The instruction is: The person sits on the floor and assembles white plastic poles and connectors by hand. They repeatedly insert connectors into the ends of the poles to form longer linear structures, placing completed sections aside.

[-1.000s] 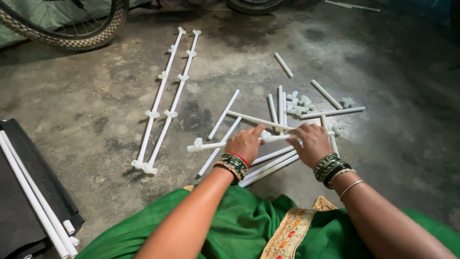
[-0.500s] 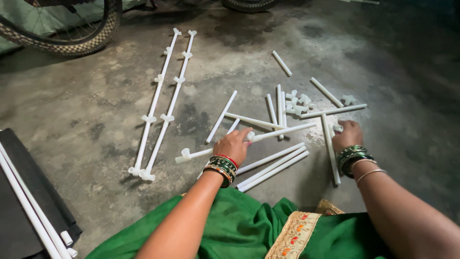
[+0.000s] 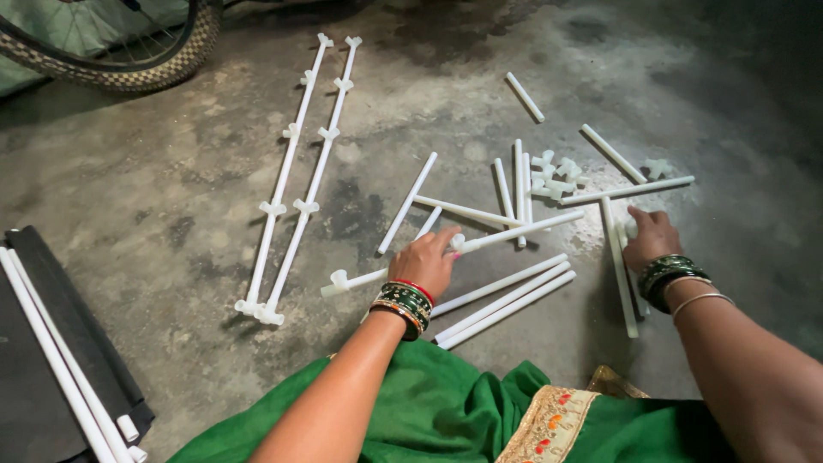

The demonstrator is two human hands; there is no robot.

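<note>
Left hand (image 3: 429, 260) fingers closed round a jointed white rod (image 3: 514, 231) low over the floor (image 3: 171, 197); right hand (image 3: 651, 237) fingers curled on a small connector (image 3: 631, 228) beside loose rods (image 3: 506, 300).

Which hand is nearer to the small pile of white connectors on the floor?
The right hand is nearer, just below and right of the connector pile. The left hand is farther, down-left of it, gripping a white pipe.

left hand (image 3: 426, 261) clenched, right hand (image 3: 651, 239) (bangled) outstretched
</note>
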